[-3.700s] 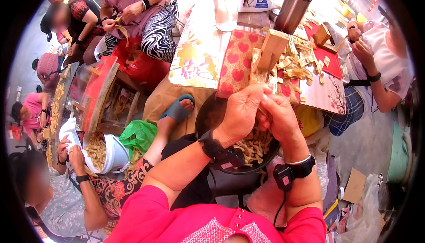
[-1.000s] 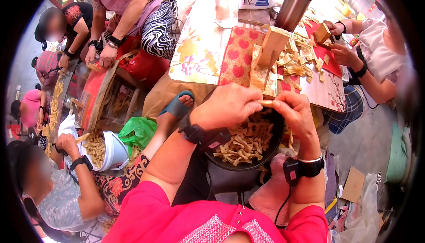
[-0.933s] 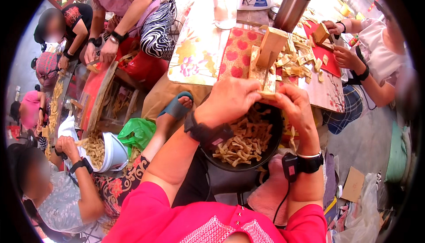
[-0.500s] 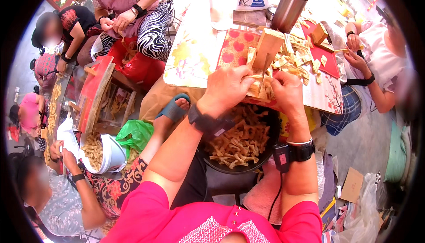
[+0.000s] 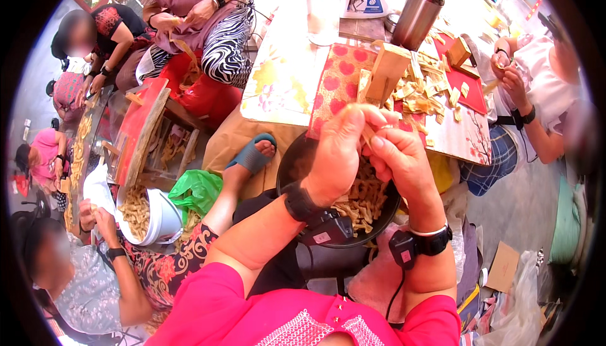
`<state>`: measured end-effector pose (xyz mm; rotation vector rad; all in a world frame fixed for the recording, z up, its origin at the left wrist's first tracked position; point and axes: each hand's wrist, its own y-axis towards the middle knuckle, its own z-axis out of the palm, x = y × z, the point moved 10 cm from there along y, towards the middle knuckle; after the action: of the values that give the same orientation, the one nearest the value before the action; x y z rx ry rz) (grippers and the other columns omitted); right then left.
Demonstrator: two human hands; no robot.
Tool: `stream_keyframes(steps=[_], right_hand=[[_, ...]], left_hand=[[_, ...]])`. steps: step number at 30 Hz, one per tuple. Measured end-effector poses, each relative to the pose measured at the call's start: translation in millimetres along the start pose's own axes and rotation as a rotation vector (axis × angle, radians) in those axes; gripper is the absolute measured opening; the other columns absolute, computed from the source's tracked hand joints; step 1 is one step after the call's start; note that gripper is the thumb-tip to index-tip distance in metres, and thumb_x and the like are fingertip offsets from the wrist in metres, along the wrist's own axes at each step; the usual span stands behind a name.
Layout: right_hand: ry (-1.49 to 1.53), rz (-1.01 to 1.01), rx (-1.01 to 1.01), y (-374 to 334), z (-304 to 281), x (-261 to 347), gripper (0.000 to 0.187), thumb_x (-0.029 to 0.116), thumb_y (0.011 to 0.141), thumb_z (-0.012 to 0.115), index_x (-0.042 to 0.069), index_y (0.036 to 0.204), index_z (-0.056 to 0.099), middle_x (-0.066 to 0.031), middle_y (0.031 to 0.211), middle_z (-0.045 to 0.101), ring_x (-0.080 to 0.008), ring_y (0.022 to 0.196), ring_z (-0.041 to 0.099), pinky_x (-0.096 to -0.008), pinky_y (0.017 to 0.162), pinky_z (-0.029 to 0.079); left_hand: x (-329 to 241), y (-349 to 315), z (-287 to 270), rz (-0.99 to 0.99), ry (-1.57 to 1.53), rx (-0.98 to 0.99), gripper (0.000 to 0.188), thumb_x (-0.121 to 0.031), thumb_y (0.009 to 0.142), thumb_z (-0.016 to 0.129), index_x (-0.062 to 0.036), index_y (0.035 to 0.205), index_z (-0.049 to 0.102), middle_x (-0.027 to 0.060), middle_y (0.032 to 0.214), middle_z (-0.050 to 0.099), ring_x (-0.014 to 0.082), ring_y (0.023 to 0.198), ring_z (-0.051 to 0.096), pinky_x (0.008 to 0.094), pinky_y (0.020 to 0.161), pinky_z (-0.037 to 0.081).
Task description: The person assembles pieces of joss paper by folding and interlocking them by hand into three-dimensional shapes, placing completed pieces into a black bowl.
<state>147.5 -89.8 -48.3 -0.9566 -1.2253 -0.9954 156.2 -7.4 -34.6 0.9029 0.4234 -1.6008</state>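
- Strip [image 5: 367,134] of pale tan material was between the two hands, above the dark bowl [image 5: 291,164], mostly hidden by the fingers.
- Left hand [image 5: 334,153] and right hand [image 5: 402,160] were close together, their fingertips pinched on this strip; how firmly, I could not tell.
- It seemed very light, and I judged it bendable but a little leathery, so a hard pull might tear it; whether it was slippery could not be told.
- Best hold was probably near both its ends, with thumb and forefinger.
- Twisted pieces [image 5: 363,204] in the bowl looked short, wrinkled and matt.
- Loose strips [image 5: 421,101] on the table [image 5: 274,90] were flat and thin.
- Wooden block [image 5: 386,71], smooth and square-edged, stood beside them, near a heart-patterned mat [image 5: 334,84] and a shiny metal flask [image 5: 418,15].
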Motion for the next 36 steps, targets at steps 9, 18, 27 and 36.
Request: stream_keyframes(steps=[9,18,27,36], right_hand=[[0.184,0.043,0.128,-14,28,-1,0.016,0.015,0.09,0.057,0.0,0.094,0.062,0.001,0.064,0.054,-0.0041,0.053,0.043,-0.0194,0.046,0.033],[0.493,0.09,0.313,-24,38,-12,0.027,0.017,0.089,0.057,-0.005,0.104,0.059,-0.0064,0.07,0.057,-0.0072,0.051,0.043,-0.0201,0.047,0.036],[-0.387,-0.416,-0.26,-38,1,13,0.015,0.008,0.087,0.057,-0.002,0.098,0.056,-0.0031,0.073,0.06,-0.0086,0.066,0.055,-0.0261,0.058,0.045],[0.673,0.211,0.0,-26,10,-47,0.02,0.023,0.096,0.045,0.006,0.094,0.057,0.0074,0.055,0.035,-0.002,0.043,0.027,-0.019,0.039,0.024]], left_hand=[[-100,-22,-7,0.728,0.656,-0.259,0.039,-0.037,0.099,0.038,-0.005,0.08,0.051,0.0011,0.063,0.044,0.0092,0.05,0.038,0.0231,0.045,0.031],[-105,-51,28,1.128,1.088,0.043,0.031,-0.023,0.089,0.051,0.0033,0.096,0.065,0.0119,0.071,0.063,0.024,0.053,0.058,0.0338,0.05,0.047],[-23,-33,26,0.355,0.835,0.096,0.031,-0.007,0.085,0.047,0.0079,0.109,0.06,0.0263,0.114,0.058,0.037,0.107,0.058,0.0372,0.091,0.045],[-16,-13,8,0.092,1.129,0.084,0.014,0.001,0.07,0.051,0.0037,0.082,0.059,0.023,0.106,0.059,0.036,0.093,0.06,0.0371,0.081,0.049]])
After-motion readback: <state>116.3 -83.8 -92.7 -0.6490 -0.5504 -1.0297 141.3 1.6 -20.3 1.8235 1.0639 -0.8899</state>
